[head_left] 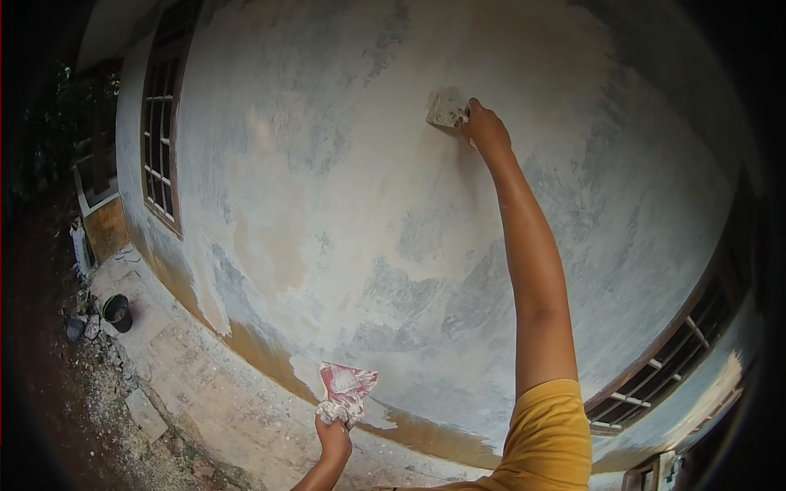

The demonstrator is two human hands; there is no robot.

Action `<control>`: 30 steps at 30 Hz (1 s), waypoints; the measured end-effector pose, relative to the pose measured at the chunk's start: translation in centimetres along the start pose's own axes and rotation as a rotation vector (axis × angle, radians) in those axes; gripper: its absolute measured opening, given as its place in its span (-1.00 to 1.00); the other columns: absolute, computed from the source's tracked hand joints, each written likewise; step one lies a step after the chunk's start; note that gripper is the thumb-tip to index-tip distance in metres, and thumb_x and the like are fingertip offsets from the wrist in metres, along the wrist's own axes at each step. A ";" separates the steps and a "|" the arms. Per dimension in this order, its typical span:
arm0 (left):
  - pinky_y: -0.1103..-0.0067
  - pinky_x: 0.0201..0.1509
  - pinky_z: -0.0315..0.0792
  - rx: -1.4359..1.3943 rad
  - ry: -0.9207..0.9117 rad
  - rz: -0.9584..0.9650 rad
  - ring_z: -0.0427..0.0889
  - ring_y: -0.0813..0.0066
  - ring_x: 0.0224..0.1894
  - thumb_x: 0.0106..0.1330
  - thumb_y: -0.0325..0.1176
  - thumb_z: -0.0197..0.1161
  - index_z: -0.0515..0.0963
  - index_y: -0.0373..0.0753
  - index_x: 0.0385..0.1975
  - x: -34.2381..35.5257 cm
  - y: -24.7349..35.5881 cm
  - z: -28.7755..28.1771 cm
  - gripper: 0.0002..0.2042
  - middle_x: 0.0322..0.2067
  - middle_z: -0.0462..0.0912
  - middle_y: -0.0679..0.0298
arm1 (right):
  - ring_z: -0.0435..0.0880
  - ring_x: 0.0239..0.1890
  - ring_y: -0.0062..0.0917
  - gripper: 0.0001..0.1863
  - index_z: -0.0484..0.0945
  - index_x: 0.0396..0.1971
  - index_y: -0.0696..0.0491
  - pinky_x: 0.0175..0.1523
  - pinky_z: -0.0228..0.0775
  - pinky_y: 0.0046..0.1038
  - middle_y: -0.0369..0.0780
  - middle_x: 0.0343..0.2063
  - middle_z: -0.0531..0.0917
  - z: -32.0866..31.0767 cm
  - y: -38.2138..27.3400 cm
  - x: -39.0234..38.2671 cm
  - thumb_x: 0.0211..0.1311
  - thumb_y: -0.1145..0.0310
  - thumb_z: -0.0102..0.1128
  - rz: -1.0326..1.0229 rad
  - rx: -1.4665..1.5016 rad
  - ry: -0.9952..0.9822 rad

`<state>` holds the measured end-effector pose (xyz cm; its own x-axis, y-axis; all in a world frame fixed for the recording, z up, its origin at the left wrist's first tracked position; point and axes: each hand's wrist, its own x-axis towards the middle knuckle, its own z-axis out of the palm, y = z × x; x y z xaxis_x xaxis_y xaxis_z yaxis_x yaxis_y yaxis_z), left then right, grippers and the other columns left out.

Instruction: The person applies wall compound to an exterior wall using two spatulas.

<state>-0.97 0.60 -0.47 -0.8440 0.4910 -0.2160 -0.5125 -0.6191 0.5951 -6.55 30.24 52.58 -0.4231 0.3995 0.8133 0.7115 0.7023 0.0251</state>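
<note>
High on the patchy grey-and-white wall point(344, 188), my right hand point(488, 129) is closed on a wide putty knife point(444, 111), its pale, smeared blade against the wall surface. My arm is stretched upward in a yellow sleeve. Low in the picture, my left hand point(334, 432) grips a red scraper point(348, 378) coated in white putty, with a lump of it just above my fingers. This scraper is held out in front of the lower wall and the pavement.
Barred windows stand at left point(161, 139) and lower right point(679, 352). A paved strip point(188, 376) runs along the wall's foot, bordered by rubble point(98, 368). A black bucket point(116, 315) sits on it at left, beside a smaller dark container point(74, 330).
</note>
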 end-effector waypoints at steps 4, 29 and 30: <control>0.63 -0.49 0.27 0.025 -0.043 0.001 0.46 0.54 -0.41 0.05 -0.76 -0.22 0.35 -0.24 -0.15 0.6 -0.3 -0.1 -0.61 -0.33 0.46 0.31 | 0.63 -0.22 -0.18 -0.60 0.43 -0.11 0.06 -0.18 0.49 -0.25 -0.05 -0.35 0.63 -0.3 0.7 -0.6 -0.06 0.42 0.12 0.011 -0.055 -0.031; 0.66 -0.51 0.28 0.017 -0.019 -0.039 0.44 0.57 -0.43 0.03 -0.76 -0.21 0.34 -0.27 -0.11 0.6 -1.1 1.7 -0.59 -0.31 0.46 0.29 | 0.51 -0.26 -0.54 -0.90 0.59 -0.49 -0.03 -0.27 0.37 -0.51 -0.40 -0.45 0.53 4.2 3.2 -1.5 -0.07 0.44 0.14 -0.812 -0.585 0.422; 0.66 -0.51 0.28 0.019 -0.018 -0.045 0.44 0.57 -0.43 0.03 -0.76 -0.21 0.34 -0.27 -0.11 0.9 -1.5 1.2 -0.59 -0.31 0.46 0.29 | 0.51 -0.26 -0.54 -0.90 0.59 -0.49 -0.03 -0.27 0.37 -0.51 -0.40 -0.45 0.53 4.2 3.2 -1.7 -0.07 0.44 0.14 -0.812 -0.587 0.416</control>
<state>-0.71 2.72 -0.62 -0.8174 0.5286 -0.2290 -0.5462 -0.5847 0.5998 -5.92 34.24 48.86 -0.7440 -0.3664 0.5588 0.5089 0.2313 0.8292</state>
